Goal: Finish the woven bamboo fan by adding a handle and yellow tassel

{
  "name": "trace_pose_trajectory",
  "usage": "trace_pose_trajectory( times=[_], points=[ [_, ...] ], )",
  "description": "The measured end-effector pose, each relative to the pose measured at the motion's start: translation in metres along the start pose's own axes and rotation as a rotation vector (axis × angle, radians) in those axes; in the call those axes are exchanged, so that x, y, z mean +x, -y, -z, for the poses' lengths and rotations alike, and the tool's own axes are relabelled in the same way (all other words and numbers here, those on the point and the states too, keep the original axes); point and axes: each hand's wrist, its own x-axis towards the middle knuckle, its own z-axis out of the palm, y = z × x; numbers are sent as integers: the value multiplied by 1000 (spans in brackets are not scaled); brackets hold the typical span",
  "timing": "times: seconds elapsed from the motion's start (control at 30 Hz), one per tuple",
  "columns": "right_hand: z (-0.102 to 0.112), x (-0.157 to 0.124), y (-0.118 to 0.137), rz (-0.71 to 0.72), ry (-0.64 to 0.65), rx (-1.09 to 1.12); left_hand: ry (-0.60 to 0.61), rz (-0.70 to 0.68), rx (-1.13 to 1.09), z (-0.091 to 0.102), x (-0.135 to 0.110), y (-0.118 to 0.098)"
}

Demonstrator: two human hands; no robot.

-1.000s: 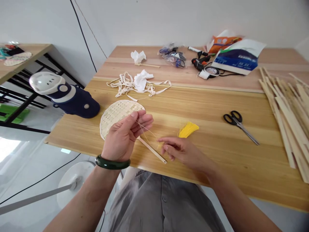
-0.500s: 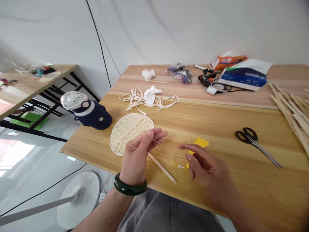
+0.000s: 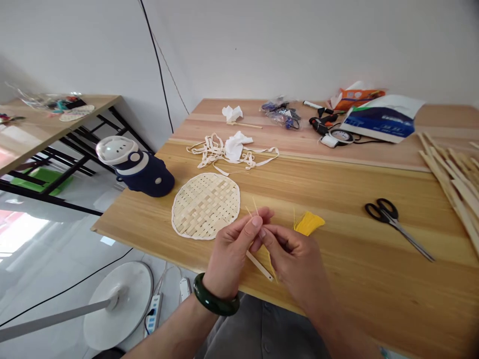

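My left hand [image 3: 239,244], with a dark green bangle on its wrist, pinches a thin yellow cord [image 3: 255,205] whose two ends stick up above the fingers. My right hand [image 3: 290,252] meets it fingertip to fingertip, closed on the same cord; the exact grip is hidden. A yellow tassel [image 3: 310,224] lies on the table just beyond the right hand. Under the hands runs a flat wooden handle [image 3: 259,266] with a small hole at its end. It lines up with a round woven bamboo fan [image 3: 205,205] edged in white, left of my hands.
Black-handled scissors [image 3: 398,227] lie to the right, near bamboo strips [image 3: 454,182]. A navy bottle [image 3: 144,172] stands at the left edge. Behind are tangled white strips [image 3: 211,152], a glue gun [image 3: 324,122] and a tissue pack [image 3: 379,122]. A white round stand [image 3: 119,304] is on the floor.
My right hand has moved left from beside the tassel and closed against my left fingertips. The left hand has shifted slightly right and down, uncovering more of the fan.
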Motion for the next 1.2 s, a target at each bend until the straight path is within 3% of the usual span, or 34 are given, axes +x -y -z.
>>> trace_pose_trajectory(
  times=[0.23, 0.53, 1.03, 1.2],
  points=[
    [12, -3, -5, -88, 21, -54, 25, 26, 92, 0, -1, 7],
    [20, -8, -14, -221, 115, -158, -20, 70, 10, -2, 1, 7],
    [20, -7, -14, -164, 180, -207, 46, 28, 115, 5, -1, 9],
    [17, -7, -14, -134, 31, -162, 33, 50, 58, 4, -1, 11]
  ],
)
